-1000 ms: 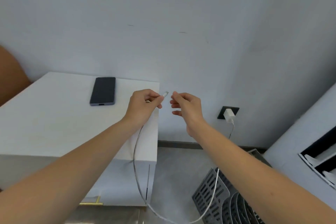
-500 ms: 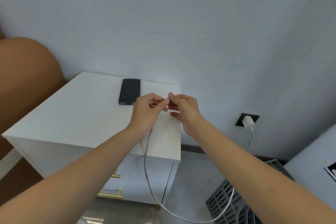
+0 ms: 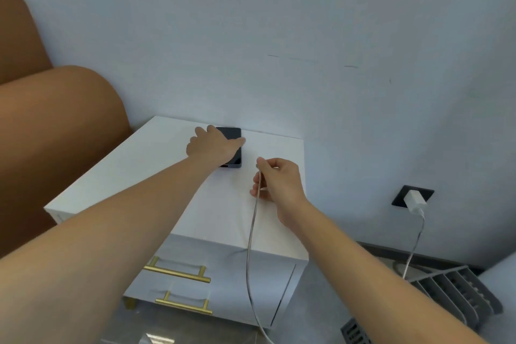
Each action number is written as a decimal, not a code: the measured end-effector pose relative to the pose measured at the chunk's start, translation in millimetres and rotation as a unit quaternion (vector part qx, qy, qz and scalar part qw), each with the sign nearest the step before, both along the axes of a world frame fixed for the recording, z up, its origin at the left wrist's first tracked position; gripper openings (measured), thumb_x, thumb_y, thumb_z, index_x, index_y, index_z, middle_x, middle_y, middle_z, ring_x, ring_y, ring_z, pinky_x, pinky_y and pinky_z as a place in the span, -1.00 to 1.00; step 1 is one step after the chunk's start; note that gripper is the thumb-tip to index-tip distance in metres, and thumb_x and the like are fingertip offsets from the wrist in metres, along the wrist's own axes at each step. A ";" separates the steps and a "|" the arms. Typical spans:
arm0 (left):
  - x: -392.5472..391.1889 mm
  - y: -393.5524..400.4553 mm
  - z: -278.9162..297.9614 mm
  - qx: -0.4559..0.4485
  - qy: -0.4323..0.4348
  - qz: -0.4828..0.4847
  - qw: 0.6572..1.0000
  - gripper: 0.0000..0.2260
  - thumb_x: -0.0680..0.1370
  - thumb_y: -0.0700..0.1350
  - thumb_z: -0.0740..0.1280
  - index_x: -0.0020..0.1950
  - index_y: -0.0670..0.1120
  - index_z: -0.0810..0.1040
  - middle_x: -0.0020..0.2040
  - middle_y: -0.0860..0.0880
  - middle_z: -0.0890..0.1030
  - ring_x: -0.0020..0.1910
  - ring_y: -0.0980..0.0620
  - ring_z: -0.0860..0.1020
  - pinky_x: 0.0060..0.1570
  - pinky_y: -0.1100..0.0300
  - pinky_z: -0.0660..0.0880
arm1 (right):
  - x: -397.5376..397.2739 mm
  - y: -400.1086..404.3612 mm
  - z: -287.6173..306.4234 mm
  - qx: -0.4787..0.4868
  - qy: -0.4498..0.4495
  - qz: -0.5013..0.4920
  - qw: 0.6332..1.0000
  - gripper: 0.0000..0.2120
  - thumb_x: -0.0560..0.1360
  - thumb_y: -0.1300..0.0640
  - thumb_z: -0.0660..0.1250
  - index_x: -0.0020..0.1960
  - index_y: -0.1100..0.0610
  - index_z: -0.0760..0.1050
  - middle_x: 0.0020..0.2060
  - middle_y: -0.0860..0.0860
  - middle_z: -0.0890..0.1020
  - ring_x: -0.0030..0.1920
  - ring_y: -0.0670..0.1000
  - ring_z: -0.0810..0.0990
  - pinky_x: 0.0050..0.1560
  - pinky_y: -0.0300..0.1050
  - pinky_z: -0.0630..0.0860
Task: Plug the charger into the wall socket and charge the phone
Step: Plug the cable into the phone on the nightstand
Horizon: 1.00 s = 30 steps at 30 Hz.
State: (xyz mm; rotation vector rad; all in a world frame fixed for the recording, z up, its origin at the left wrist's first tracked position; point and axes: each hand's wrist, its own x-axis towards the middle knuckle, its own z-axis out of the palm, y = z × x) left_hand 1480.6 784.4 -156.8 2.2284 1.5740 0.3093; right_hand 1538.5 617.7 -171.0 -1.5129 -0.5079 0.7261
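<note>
A dark phone [image 3: 234, 134] lies flat on the white bedside cabinet [image 3: 156, 159] near the wall. My left hand [image 3: 212, 145] rests over the phone with fingers spread around it, covering most of it. My right hand [image 3: 276, 180] is closed on the free end of the white charging cable [image 3: 251, 234], a little right of the phone. The cable hangs down over the cabinet front and loops toward the white charger [image 3: 415, 200], which sits plugged in the black wall socket [image 3: 402, 193] low on the right.
A brown upholstered headboard or seat [image 3: 50, 131] stands left of the cabinet. Two drawers with gold handles [image 3: 178, 274] face me. A grey slotted rack [image 3: 458, 290] lies on the floor at the lower right, below the socket.
My left hand let go of the cable end and reached left onto the phone. My right hand now holds the cable end alone. The view has shifted left and closer to the cabinet.
</note>
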 end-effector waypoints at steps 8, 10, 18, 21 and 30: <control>26.3 14.2 -1.1 0.040 0.105 -0.060 0.992 -0.30 0.38 0.39 0.34 0.27 -0.13 0.55 0.11 -0.07 0.58 0.08 -0.08 0.56 -0.16 0.12 0.34 | -5.1 2.2 -16.5 0.032 -0.074 -0.006 0.997 -0.89 0.63 0.21 0.38 0.01 0.26 0.59 -0.39 0.08 0.60 -0.41 0.01 0.58 -0.30 -0.03 0.71; 26.1 15.2 1.8 0.029 0.095 -0.066 0.993 -0.44 0.41 0.32 0.33 0.15 -0.11 0.57 -0.08 -0.02 0.58 -0.08 -0.07 0.55 -0.25 0.14 0.34 | -5.5 1.7 -16.5 0.030 -0.082 -0.005 0.996 -0.91 0.62 0.23 0.38 0.02 0.27 0.59 -0.38 0.08 0.60 -0.38 0.01 0.58 -0.30 -0.03 0.71; 27.2 7.6 6.7 -0.045 -0.033 -0.052 0.997 -0.35 0.31 0.44 0.27 0.06 -0.07 0.61 -0.10 -0.04 0.65 -0.10 -0.10 0.64 -0.12 0.12 0.60 | -9.2 1.6 -13.8 0.000 -0.118 -0.022 0.993 -0.86 0.57 0.20 0.46 -0.11 0.26 0.62 -0.33 0.16 0.68 -0.42 0.10 0.66 -0.39 -0.20 0.62; 31.5 -1.8 12.0 -0.062 -0.068 -0.058 0.994 -0.37 0.29 0.41 0.27 0.05 -0.08 0.61 -0.09 -0.07 0.67 -0.08 -0.12 0.66 -0.01 0.05 0.65 | -10.4 1.7 -13.5 0.001 -0.116 -0.031 0.993 -0.83 0.57 0.20 0.47 -0.14 0.28 0.63 -0.33 0.18 0.68 -0.42 0.12 0.67 -0.43 -0.24 0.58; 36.1 -21.4 13.6 -0.058 -0.089 -0.072 0.992 -0.42 0.32 0.38 0.28 0.00 -0.09 0.61 -0.11 -0.06 0.69 -0.08 -0.12 0.69 0.04 0.00 0.66 | -9.9 1.4 -14.0 -0.001 -0.127 -0.053 0.990 -0.82 0.59 0.18 0.45 -0.16 0.24 0.62 -0.34 0.14 0.68 -0.47 0.05 0.68 -0.43 -0.20 0.60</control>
